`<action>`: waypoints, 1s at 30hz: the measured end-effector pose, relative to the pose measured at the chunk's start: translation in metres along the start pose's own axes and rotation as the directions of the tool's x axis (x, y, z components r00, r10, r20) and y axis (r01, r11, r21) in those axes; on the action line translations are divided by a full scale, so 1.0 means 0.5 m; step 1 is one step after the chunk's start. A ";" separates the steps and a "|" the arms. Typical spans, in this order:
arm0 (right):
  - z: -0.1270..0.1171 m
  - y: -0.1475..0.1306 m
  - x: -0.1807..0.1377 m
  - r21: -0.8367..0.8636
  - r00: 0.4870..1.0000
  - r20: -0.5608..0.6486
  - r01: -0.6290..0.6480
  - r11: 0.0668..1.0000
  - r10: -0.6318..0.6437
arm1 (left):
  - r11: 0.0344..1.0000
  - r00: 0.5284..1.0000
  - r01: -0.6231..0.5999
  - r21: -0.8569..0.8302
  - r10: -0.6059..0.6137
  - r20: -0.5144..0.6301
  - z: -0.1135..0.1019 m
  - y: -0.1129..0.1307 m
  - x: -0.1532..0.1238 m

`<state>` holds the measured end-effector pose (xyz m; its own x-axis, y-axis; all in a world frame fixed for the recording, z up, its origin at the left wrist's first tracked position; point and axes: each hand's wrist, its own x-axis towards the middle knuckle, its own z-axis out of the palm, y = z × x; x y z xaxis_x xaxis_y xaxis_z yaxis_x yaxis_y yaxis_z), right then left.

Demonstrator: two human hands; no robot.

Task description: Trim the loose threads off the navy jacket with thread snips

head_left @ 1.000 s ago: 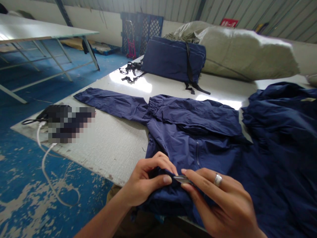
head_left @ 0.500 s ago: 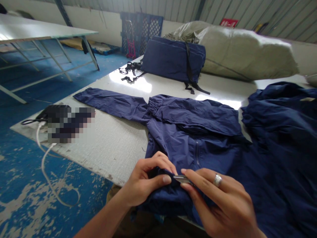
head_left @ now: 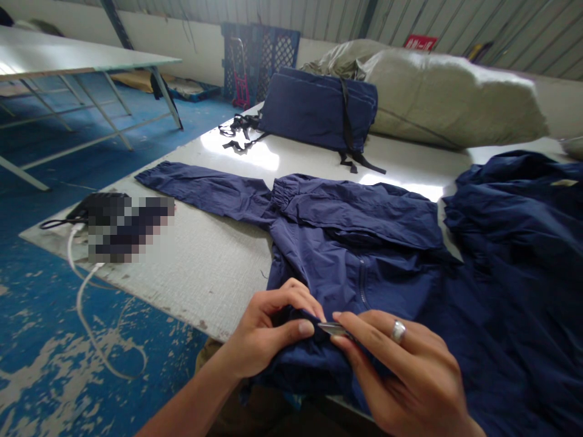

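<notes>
A navy jacket (head_left: 314, 267) with elastic cuffs and a dark zip lies spread on the table in front of me. Near its lower edge, my left hand (head_left: 268, 331) pinches a fold of the fabric between thumb and fingers. Small metal thread snips (head_left: 332, 329) are in my right hand (head_left: 405, 364), gripped between thumb and fingers, which hide most of the tool. Their pointed tip meets the pinched fold close to my left thumb. A ring circles one finger of the right hand.
More navy garments (head_left: 523, 243) are heaped at the right. Behind the jacket are a strapped navy bundle (head_left: 314, 109) and a large wrapped bale (head_left: 455, 97). A black device (head_left: 102, 206) with a white cable (head_left: 79, 303) sits at the table's left corner, beside a blurred-out item.
Both hands keep nearly the same pose on the fabric. The snips and right hand have shifted very slightly left.
</notes>
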<state>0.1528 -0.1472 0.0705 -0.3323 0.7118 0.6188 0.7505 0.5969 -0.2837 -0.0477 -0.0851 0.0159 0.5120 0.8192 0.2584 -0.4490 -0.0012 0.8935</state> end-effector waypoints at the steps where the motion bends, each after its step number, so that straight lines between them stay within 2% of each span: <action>1: 0.000 -0.001 0.000 -0.001 1.000 -0.003 -0.003 1.000 0.003 | 1.000 1.000 0.001 0.002 -0.001 0.001 0.000 0.001 0.001; 10: 0.007 0.004 -0.005 0.060 0.998 -0.037 -0.038 0.997 0.041 | 1.000 1.000 0.004 0.004 -0.004 0.019 0.001 0.004 0.003; 16: 0.008 0.007 -0.013 0.042 0.996 -0.070 -0.057 0.998 0.060 | 1.000 1.000 0.011 0.014 -0.011 0.013 -0.001 0.002 0.003; 30: 0.006 0.007 -0.010 0.112 0.996 -0.033 -0.074 0.991 0.078 | 1.000 1.000 -0.007 0.005 0.007 0.002 0.000 0.001 0.004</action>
<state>0.1555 -0.1477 0.0641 -0.2532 0.7436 0.6188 0.7045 0.5801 -0.4088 -0.0471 -0.0836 0.0168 0.5102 0.8181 0.2653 -0.4489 -0.0098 0.8935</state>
